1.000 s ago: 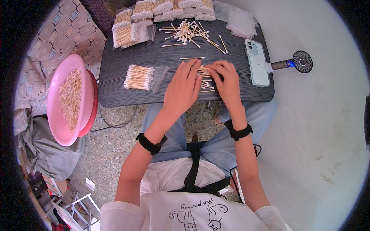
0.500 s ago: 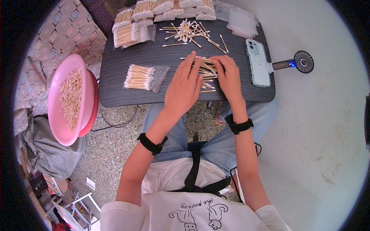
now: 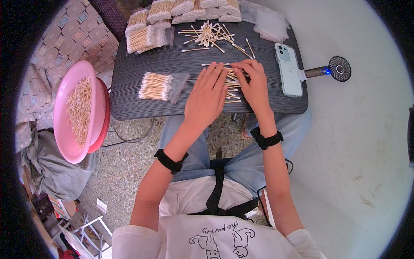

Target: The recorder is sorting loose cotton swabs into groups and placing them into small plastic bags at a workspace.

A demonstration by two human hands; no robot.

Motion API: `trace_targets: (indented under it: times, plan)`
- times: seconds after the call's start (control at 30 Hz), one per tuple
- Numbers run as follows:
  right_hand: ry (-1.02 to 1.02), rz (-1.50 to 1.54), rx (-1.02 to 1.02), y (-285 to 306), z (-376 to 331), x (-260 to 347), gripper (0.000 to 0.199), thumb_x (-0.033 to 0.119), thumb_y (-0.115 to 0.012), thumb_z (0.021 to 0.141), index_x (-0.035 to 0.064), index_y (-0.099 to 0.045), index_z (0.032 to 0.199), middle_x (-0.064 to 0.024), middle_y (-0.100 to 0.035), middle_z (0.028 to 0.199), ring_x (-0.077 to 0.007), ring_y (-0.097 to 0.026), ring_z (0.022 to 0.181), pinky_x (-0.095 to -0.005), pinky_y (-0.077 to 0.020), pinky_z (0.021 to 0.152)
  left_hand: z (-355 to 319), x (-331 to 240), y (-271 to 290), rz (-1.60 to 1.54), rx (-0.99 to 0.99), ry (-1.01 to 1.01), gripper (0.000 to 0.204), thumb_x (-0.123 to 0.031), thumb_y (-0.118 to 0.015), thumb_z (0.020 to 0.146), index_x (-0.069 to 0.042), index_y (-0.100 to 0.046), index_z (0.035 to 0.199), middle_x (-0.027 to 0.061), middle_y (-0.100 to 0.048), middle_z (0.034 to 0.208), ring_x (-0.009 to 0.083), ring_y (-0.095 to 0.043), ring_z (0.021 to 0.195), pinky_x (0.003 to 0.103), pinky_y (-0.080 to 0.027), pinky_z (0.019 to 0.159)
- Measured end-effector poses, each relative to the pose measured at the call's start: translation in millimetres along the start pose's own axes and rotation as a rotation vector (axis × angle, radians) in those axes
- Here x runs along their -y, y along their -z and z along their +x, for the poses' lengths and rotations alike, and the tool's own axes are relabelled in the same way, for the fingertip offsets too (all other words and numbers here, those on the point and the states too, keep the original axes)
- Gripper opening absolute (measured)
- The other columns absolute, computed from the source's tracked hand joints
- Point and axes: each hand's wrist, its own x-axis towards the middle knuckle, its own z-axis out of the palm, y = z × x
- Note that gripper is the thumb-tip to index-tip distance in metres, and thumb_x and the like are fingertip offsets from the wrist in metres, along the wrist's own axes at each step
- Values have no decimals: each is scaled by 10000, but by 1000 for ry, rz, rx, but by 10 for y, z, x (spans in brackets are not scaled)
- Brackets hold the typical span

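Observation:
A loose layer of cotton swabs (image 3: pixel 233 82), wooden sticks with white tips, lies on the dark table between my hands. My left hand (image 3: pixel 205 96) is flat over its left side, fingers stretched out, covering part of it. On the right side my right hand (image 3: pixel 255 86) touches the swabs with bent fingertips, its thumb apart from the forefinger. One swab (image 3: pixel 214 64) lies crosswise just beyond my left fingertips. Left of my left hand sits a clear bag of cotton swabs (image 3: pixel 156 86), its flap toward the hand.
Farther back is a scattered heap of swabs (image 3: pixel 210 34), with filled bags (image 3: pixel 185 7) stacked behind it. Empty clear bags (image 3: pixel 271 25) lie at the far right. A phone (image 3: pixel 289 71) and small fan (image 3: pixel 340 69) are at the right edge. A pink basin (image 3: pixel 64 125) holds many swabs.
Both hands have shifted slightly, with the right fingers drawing in toward the left hand over the far end of the swabs. The rest looks the same.

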Motion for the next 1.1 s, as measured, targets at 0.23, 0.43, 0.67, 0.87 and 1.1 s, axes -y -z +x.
trace_targets:
  times: [0.23,0.43,0.67,0.87,1.1]
  plan:
    - [-27,-27,-27,3,-28,-17,111,94,-656,865,30,-692,947,-95,-627,919,-274,-571,881,-362,-456,787,-3,-17,-10,-10,-5,11,425,-172,-466,976,-6,-463,1367,170,-406,1459,332,-378,1363,454,-290,1147]
    - [-14,-19,-6,4,-27,-46,111,104,-613,896,12,-661,938,-102,-624,912,-286,-555,856,-361,-443,773,0,-12,-15,-17,-12,5,439,-184,-489,966,-10,-461,1369,190,-351,1487,352,-384,1353,462,-306,1136]
    - [-59,8,-16,8,-27,-36,134,127,-584,926,17,-657,955,-104,-623,884,-274,-547,821,-358,-437,740,9,-25,-1,-49,-33,10,419,-171,-503,957,-15,-490,1346,197,-357,1479,367,-414,1323,469,-334,1118]
    - [-78,-6,-24,11,-21,-20,138,130,-584,931,24,-667,957,-99,-625,864,-255,-546,785,-347,-441,710,-2,-8,-12,-70,-45,24,390,-167,-503,958,3,-523,1308,197,-380,1464,364,-433,1308,468,-336,1116]
    - [-72,-5,-36,15,-27,-11,136,130,-588,931,28,-676,947,-97,-616,848,-250,-554,786,-345,-447,719,-24,4,-41,1,-30,-21,399,-196,-491,967,67,-550,1261,190,-511,1367,292,-434,1328,425,-297,1142]
